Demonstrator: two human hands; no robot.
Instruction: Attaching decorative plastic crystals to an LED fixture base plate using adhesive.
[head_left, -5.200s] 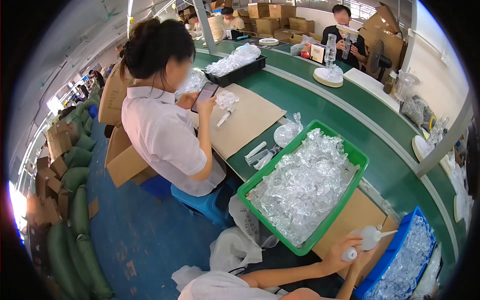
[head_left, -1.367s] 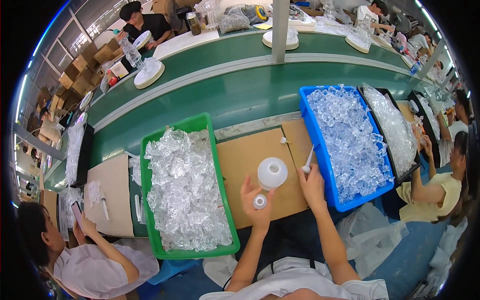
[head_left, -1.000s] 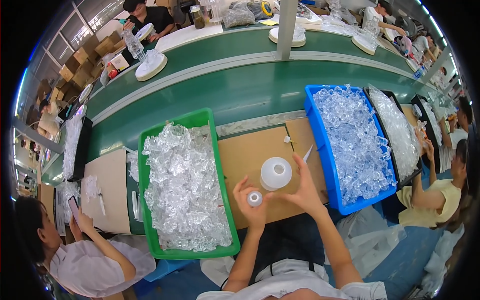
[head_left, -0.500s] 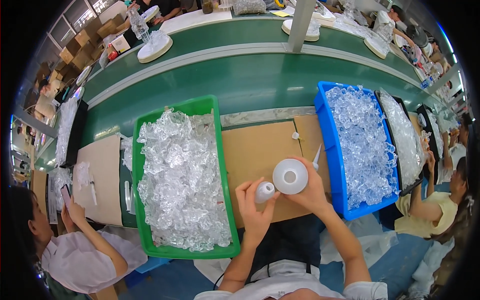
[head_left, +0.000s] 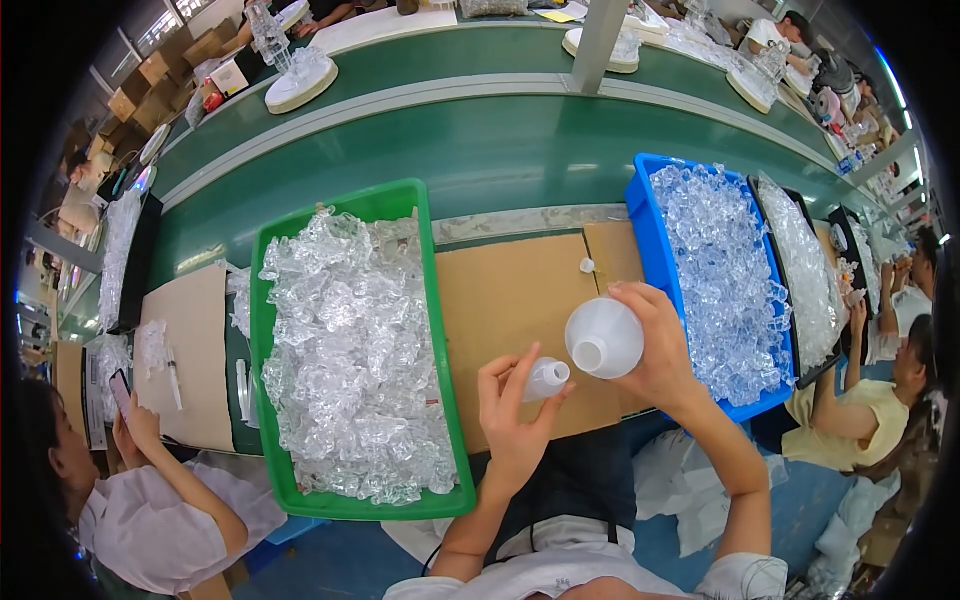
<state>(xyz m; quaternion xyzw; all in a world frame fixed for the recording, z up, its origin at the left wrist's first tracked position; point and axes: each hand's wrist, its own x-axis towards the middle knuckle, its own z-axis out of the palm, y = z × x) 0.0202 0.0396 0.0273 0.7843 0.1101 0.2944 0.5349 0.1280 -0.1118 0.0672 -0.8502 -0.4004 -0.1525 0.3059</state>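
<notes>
My left hand [head_left: 513, 425] holds a small translucent white bottle [head_left: 543, 380] between thumb and fingers, its uncapped neck facing right. In my right hand [head_left: 660, 345] is a larger white plastic bottle [head_left: 612, 335], tilted so that its open mouth points down and left toward the small one. The two bottles are close together but apart. I cannot make out any liquid passing between them. Beneath them lies a sheet of brown cardboard [head_left: 510, 300], with a small white cap [head_left: 587, 265] near its far right part.
A green bin [head_left: 437, 330] of clear plastic pieces stands left of my hands. On the right is a blue bin [head_left: 640, 215] of similar pieces, beside a black tray [head_left: 795, 315]. Co-workers sit at both sides; the left one holds a phone [head_left: 121, 393]. A green conveyor belt [head_left: 520, 150] runs beyond.
The larger bottle has been raised and tipped, its mouth now down and left. The small bottle has shifted slightly right, its neck turned toward it. The pointed nozzle near my right hand is out of sight.
</notes>
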